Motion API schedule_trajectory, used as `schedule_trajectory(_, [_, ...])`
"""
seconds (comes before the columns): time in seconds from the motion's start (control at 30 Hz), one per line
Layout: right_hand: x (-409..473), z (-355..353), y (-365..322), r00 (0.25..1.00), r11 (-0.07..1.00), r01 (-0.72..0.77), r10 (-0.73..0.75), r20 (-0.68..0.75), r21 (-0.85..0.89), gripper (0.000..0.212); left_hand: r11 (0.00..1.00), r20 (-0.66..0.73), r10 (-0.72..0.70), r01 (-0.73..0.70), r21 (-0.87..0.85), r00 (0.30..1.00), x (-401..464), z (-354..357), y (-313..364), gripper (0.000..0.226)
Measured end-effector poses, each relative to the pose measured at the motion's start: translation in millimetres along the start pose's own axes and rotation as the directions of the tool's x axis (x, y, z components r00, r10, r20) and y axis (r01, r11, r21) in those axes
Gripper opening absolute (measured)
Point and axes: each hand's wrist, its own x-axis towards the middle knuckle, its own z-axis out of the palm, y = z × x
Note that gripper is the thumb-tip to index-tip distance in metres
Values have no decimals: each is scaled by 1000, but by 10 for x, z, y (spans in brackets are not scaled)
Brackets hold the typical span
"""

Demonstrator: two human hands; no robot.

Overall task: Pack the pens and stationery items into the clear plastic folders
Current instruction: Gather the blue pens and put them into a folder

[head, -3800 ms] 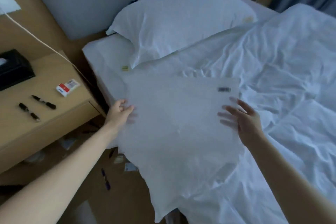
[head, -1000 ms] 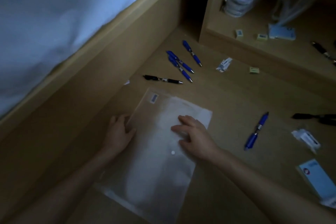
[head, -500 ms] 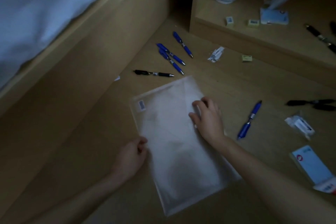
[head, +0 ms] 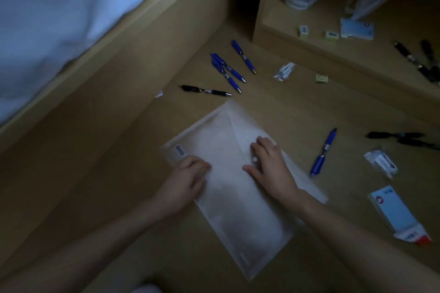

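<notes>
Clear plastic folder (head: 238,197) lies flat on the wooden floor (head: 273,107), its triangular flap at the far end and a white snap button beside the right thumb. Left hand (head: 184,182) rests on its left edge with fingers bent over the plastic; whether it pinches the edge I cannot tell. Right hand (head: 270,167) lies flat on the flap, fingers relaxed. Nothing seems packed yet; this looks like the opening step. Next, the flap likely needs unsnapping and lifting before pens go in.

Blue pens (head: 229,68) and a black pen (head: 206,90) lie just beyond the folder, another blue pen (head: 323,152) to its right. Far left stands a wooden bed frame (head: 142,38) under white bedding (head: 59,7); far right, a low shelf (head: 357,54) holds small items. Light is dim.
</notes>
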Motion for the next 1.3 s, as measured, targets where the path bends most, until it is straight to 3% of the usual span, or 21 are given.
schedule_trajectory(0.13, [13, 51, 50, 1000, 998, -8, 8, -1, -60, 40, 953, 212, 120, -173, 249, 970, 200, 197, 66, 73])
schedule_trajectory(0.2, [24, 81, 58, 998, 995, -8, 1, -68, -104, 41, 882, 227, 136, -222, 416, 964, 261, 314, -8, 71])
schedule_trajectory(0.27, [20, 65, 49, 991, 981, 32, -55, -119, -191, 36, 847, 225, 135, -230, 479, 965, 253, 404, -59, 64])
schedule_trajectory(0.37, [25, 53, 71, 989, 999, 33, -39, -139, -43, 20, 821, 177, 192, -257, 511, 965, 239, 486, -150, 59])
schedule_trajectory(0.53, [13, 15, 108, 977, 982, -16, 55, -205, 189, 18, 823, 139, 196, -240, 514, 971, 247, 489, -168, 61])
schedule_trajectory(0.67, [50, -115, 198, 921, 890, -177, 301, -248, 420, 12, 823, 127, 196, -234, 518, 972, 247, 504, -168, 61])
schedule_trajectory(0.87, [-23, -110, 193, 965, 928, -110, 186, -186, 356, 6, 815, 133, 200, -240, 527, 971, 258, 505, -172, 62])
schedule_trajectory(1.03, [-164, 81, 164, 986, 999, -6, 12, -164, 36, 25, 800, 147, 199, -247, 547, 969, 255, 472, -140, 61])
schedule_trajectory(1.17, [-204, 99, 196, 956, 989, -107, 73, -285, -106, 19, 820, 146, 205, -252, 514, 968, 235, 444, -111, 60])
schedule_trajectory(1.23, [-209, -28, 198, 928, 988, -151, 127, -351, -41, 21, 844, 138, 212, -253, 473, 967, 230, 412, -100, 59])
schedule_trajectory(1.3, [-189, -179, 173, 916, 973, -211, 232, -327, 98, 23, 878, 122, 202, -235, 417, 972, 226, 372, -73, 59])
